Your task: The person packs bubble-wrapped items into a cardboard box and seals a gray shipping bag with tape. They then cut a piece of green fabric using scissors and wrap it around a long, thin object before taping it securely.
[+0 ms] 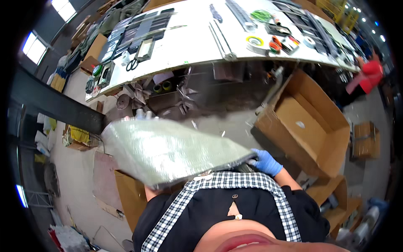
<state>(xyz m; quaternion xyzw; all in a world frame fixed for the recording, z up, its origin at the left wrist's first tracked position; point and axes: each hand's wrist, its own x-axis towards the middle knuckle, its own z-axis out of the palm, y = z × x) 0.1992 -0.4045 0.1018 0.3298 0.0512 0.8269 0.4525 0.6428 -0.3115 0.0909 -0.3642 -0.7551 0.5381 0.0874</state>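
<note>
A silvery, shiny sheet with a fine woven texture and a dark near edge (176, 147) is held slanted in front of my chest. My right hand (267, 163), in a blue glove, grips its right corner. My left forearm passes beneath the sheet, which hides most of that hand. Pale fingertips of my left hand (145, 114) show at the sheet's far left edge, blurred, and appear to hold it there. The underside of the sheet is out of sight.
A long white worktable (189, 46) lies ahead, bearing scissors (132, 64), tape rolls (255, 41) and dark strips. A large open cardboard box (310, 126) stands to my right. Another carton (131, 197) is at my left. A person in red (371, 75) is at the far right.
</note>
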